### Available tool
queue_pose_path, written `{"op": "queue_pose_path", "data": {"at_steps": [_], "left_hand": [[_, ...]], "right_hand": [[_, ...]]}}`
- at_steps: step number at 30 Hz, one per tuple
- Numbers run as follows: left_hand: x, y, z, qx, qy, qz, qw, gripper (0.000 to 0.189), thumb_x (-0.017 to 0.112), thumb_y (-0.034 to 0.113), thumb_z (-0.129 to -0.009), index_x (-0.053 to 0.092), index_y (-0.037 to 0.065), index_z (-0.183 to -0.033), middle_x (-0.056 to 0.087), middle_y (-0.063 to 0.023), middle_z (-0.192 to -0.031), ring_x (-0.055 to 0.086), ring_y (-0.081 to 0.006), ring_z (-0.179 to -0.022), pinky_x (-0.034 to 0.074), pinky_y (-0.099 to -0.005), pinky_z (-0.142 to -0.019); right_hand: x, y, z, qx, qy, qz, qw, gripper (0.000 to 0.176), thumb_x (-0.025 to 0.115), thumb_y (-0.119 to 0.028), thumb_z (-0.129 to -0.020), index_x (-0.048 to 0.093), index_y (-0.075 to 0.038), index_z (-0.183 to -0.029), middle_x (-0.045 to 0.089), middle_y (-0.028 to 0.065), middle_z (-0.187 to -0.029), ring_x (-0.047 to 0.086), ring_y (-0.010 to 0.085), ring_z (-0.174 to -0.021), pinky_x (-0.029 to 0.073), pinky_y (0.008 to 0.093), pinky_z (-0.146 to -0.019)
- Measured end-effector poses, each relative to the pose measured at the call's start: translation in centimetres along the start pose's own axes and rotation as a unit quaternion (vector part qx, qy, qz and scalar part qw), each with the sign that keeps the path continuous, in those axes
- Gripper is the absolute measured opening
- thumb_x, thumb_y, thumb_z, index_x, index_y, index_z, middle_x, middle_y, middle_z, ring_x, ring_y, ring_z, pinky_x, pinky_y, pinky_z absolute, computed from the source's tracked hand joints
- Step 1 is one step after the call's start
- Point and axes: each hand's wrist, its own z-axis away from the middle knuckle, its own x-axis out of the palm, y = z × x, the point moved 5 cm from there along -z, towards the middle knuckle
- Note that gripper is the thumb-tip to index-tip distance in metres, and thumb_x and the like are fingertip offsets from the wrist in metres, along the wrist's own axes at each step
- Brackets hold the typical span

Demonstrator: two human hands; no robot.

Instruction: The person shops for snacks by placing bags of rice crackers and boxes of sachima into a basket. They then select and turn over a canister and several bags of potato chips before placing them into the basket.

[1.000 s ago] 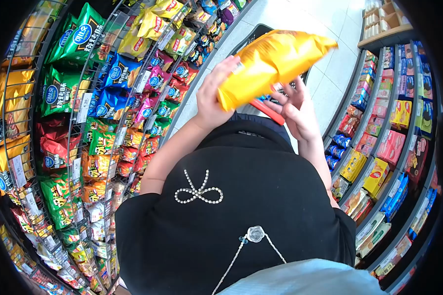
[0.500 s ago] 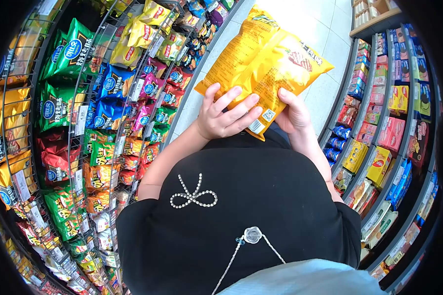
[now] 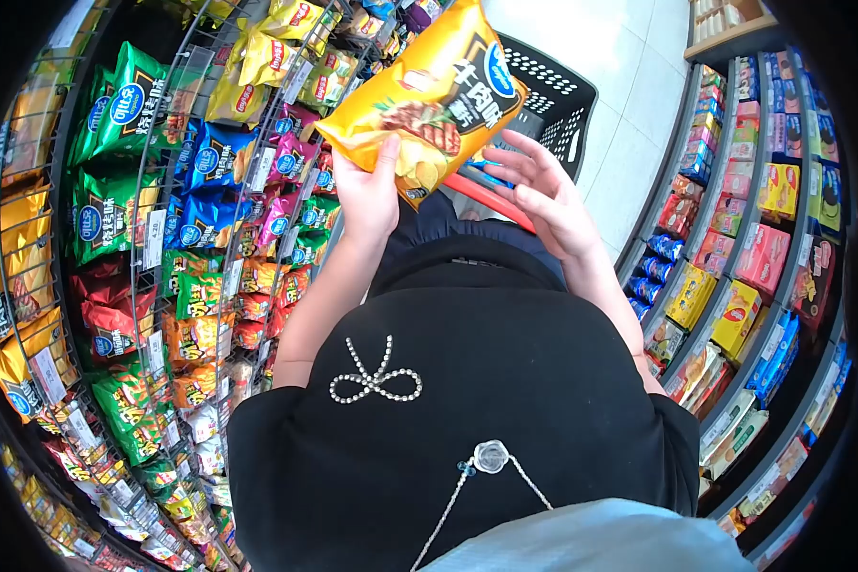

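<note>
A yellow chip bag (image 3: pixel 439 86) shows its front, with pictures of grilled meat and chips and a blue logo. My left hand (image 3: pixel 370 191) grips its lower left corner, thumb over the front and the other fingers hidden behind the bag. To the right of the bag, my right hand (image 3: pixel 550 195) is apart from it, fingers spread and slightly curled, holding nothing. Behind the bag and my right hand is a black shopping basket (image 3: pixel 567 91) with a perforated wall. A red bar (image 3: pixel 491 202) runs in front of the basket, below my right fingers.
Wire racks of chip bags (image 3: pixel 214 157) in green, blue, red and yellow rise close on the left. Shelves of boxed and wrapped snacks (image 3: pixel 761 257) curve along the right. Pale floor tiles (image 3: pixel 629 105) lie between them, beyond the basket.
The bag has turned from its back to its front and shifted left. My right hand has let go of it. The black basket and red bar have come into view.
</note>
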Motion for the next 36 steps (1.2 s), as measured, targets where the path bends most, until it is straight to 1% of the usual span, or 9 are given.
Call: {"op": "queue_pose_path", "data": {"at_steps": [4, 8, 12, 18, 21, 26, 28, 33, 36], "left_hand": [[-1.4, -2.9, 0.0, -0.169, 0.006, 0.14, 0.976, 0.035, 0.049, 0.001, -0.085, 0.037, 0.003, -0.118, 0.05, -0.011, -0.112, 0.053, -0.0212, -0.101, 0.045, -0.0345, -0.087], [-1.6, -5.0, 0.6, -0.27, 0.034, 0.151, 0.95, 0.035, 0.046, 0.013, -0.089, 0.038, 0.008, -0.122, 0.047, -0.0101, -0.12, 0.048, -0.0235, -0.11, 0.04, -0.0403, -0.093], [-0.6, -5.6, 1.0, -0.291, 0.033, 0.167, 0.942, 0.035, 0.046, 0.013, -0.089, 0.037, 0.007, -0.123, 0.047, -0.0101, -0.12, 0.047, -0.0229, -0.11, 0.039, -0.0393, -0.093], [-0.2, -7.5, 1.1, -0.295, 0.008, 0.173, 0.94, 0.038, 0.048, 0.006, -0.087, 0.035, 0.007, -0.122, 0.047, -0.0094, -0.117, 0.049, -0.0206, -0.107, 0.042, -0.0367, -0.09], [0.2, -7.2, 0.7, -0.282, 0.009, 0.169, 0.944, 0.037, 0.053, 0.0, -0.083, 0.039, 0.004, -0.117, 0.05, -0.0087, -0.112, 0.052, -0.0178, -0.102, 0.044, -0.0319, -0.087], [0.3, -6.9, -0.1, -0.255, -0.001, 0.122, 0.959, 0.035, 0.057, -0.001, -0.08, 0.043, 0.001, -0.112, 0.053, -0.0077, -0.106, 0.054, -0.015, -0.097, 0.044, -0.0276, -0.084], [0.0, -7.5, -0.4, -0.256, -0.004, 0.103, 0.961, 0.037, 0.059, -0.002, -0.078, 0.041, 0.001, -0.111, 0.053, -0.0089, -0.107, 0.054, -0.0154, -0.097, 0.043, -0.0271, -0.085], [-2.9, -9.4, -0.4, -0.305, -0.035, -0.023, 0.952, 0.039, 0.062, 0.0, -0.077, 0.041, -0.001, -0.109, 0.055, -0.0104, -0.1, 0.055, -0.015, -0.093, 0.045, -0.0256, -0.08], [-6.1, -10.7, -0.2, -0.33, -0.041, -0.054, 0.942, 0.029, 0.059, 0.005, -0.08, 0.047, 0.003, -0.106, 0.059, -0.0076, -0.095, 0.058, -0.0105, -0.082, 0.045, -0.0207, -0.07]], "right_hand": [[-3.1, 2.5, -0.4, 0.058, 0.126, 0.0, 0.99, 0.056, 0.062, -0.017, -0.078, 0.034, -0.005, -0.125, 0.047, 0.0115, -0.114, 0.047, 0.0185, -0.105, 0.041, 0.032, -0.086], [-3.2, 5.1, -1.0, 0.14, 0.128, -0.096, 0.977, 0.071, 0.068, -0.018, -0.074, 0.025, -0.008, -0.13, 0.046, 0.0101, -0.114, 0.048, 0.0178, -0.103, 0.041, 0.0356, -0.081], [-0.3, 6.9, -2.0, 0.201, 0.069, -0.128, 0.969, 0.076, 0.069, -0.018, -0.073, 0.021, -0.01, -0.131, 0.049, 0.0085, -0.113, 0.049, 0.0188, -0.103, 0.04, 0.0384, -0.082], [-0.1, 8.4, -2.9, 0.187, 0.137, -0.136, 0.963, 0.056, 0.063, -0.011, -0.076, 0.034, -0.009, -0.123, 0.051, 0.0071, -0.112, 0.056, 0.019, -0.096, 0.052, 0.0335, -0.069], [-0.5, 8.4, -3.4, 0.186, 0.135, -0.192, 0.954, 0.064, 0.068, -0.006, -0.071, 0.031, -0.016, -0.123, 0.05, 0.0048, -0.112, 0.052, 0.0179, -0.102, 0.05, 0.0375, -0.074], [-1.5, 7.3, -4.6, 0.1, 0.148, -0.179, 0.967, 0.054, 0.063, 0.001, -0.072, 0.038, -0.005, -0.119, 0.053, 0.0072, -0.11, 0.055, 0.0179, -0.098, 0.048, 0.0295, -0.079], [-2.0, 6.3, -5.0, 0.093, 0.156, -0.177, 0.967, 0.051, 0.061, 0.001, -0.073, 0.04, -0.005, -0.118, 0.054, 0.0082, -0.109, 0.056, 0.0184, -0.096, 0.048, 0.0305, -0.078], [-7.1, 6.0, -5.8, 0.092, 0.212, -0.125, 0.965, 0.044, 0.06, -0.002, -0.073, 0.044, -0.002, -0.114, 0.058, 0.0099, -0.101, 0.059, 0.0208, -0.09, 0.051, 0.0326, -0.074], [-12.1, 7.4, -6.4, 0.165, 0.286, -0.05, 0.942, 0.042, 0.06, -0.006, -0.074, 0.045, -0.006, -0.113, 0.057, 0.0086, -0.102, 0.059, 0.021, -0.088, 0.052, 0.0359, -0.069]]}}
